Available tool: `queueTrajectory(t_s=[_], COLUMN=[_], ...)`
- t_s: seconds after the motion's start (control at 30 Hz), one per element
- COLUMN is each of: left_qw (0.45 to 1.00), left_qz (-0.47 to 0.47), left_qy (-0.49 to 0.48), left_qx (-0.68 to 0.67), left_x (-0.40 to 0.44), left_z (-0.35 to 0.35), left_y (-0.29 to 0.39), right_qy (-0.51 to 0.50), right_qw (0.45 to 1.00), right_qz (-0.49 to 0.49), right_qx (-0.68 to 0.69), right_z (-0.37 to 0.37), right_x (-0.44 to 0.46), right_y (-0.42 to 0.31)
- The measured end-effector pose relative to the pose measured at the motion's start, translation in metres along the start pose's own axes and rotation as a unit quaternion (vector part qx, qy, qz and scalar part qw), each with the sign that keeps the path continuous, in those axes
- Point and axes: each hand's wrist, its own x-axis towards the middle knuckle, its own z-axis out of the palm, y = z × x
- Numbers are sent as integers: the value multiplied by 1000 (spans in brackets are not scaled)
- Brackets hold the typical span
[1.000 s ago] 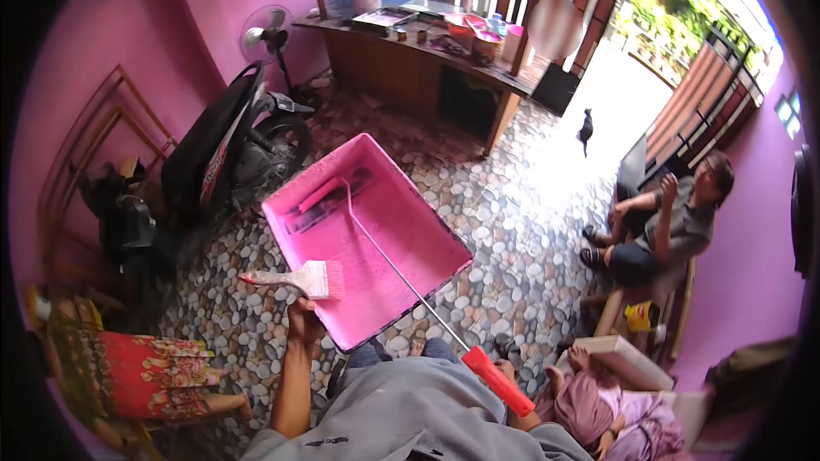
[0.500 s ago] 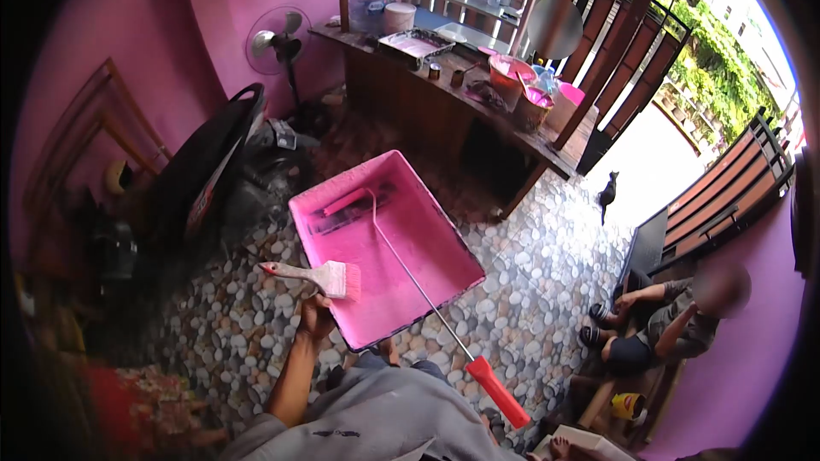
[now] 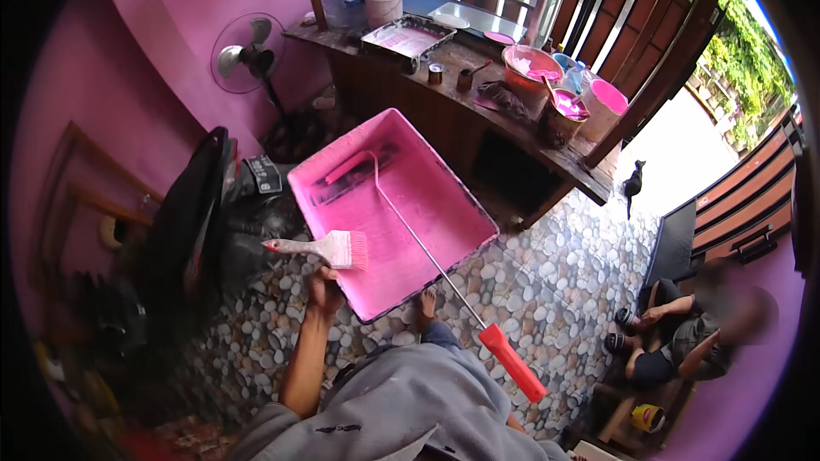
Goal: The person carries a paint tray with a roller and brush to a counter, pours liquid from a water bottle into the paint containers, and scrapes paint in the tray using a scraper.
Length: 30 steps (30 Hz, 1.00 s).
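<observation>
My left hand (image 3: pixel 324 293) grips the near-left edge of a pink paint tray (image 3: pixel 410 260), its fingers partly hidden under the rim. Across that rim lies a wide paintbrush (image 3: pixel 342 249), its pink bristles over the tray and its paint-smeared handle sticking out to the left. A paint roller (image 3: pixel 514 364) rests in the tray, with its pink sleeve at the far end and its red handle reaching past the near-right edge. Wet-looking pink paint coats the tray's inside. My right hand is out of view; only a sliver of skin shows beside my grey shirt.
Ahead stands a wooden table (image 3: pixel 376 90) bearing another paint tray (image 3: pixel 408 39), a pink-stained basin (image 3: pixel 531 66) and a paint can (image 3: pixel 564 116). A fan (image 3: pixel 248 55) and a motorcycle (image 3: pixel 201 205) are at left. A person (image 3: pixel 696 341) sits at right; a black cat (image 3: pixel 633 188) is near the gate.
My view has moved nearer the table, which looks larger now. The tray, brush and roller have come along with my left hand. My bare foot now shows below the tray.
</observation>
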Motion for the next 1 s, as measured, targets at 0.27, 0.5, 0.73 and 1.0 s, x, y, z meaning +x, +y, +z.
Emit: queueTrajectory(t_s=[0.27,0.5,0.73,1.0], left_qw=[999,994,998,993], left_qz=[45,106,63,101], left_qy=[4,23,-8,33], left_qx=[15,16,20,59], left_x=[100,207,339,468], left_z=[2,-14,-80,-118], left_y=[85,159,282,399], right_qy=[8,47,148,365], right_qw=[999,994,984,916], right_qz=[-29,-86,-94,-168], right_qx=[-12,-40,-31,10], right_z=[0,6,76,101], right_x=[102,218,281,391], right_y=[-139,-284,-471,-650])
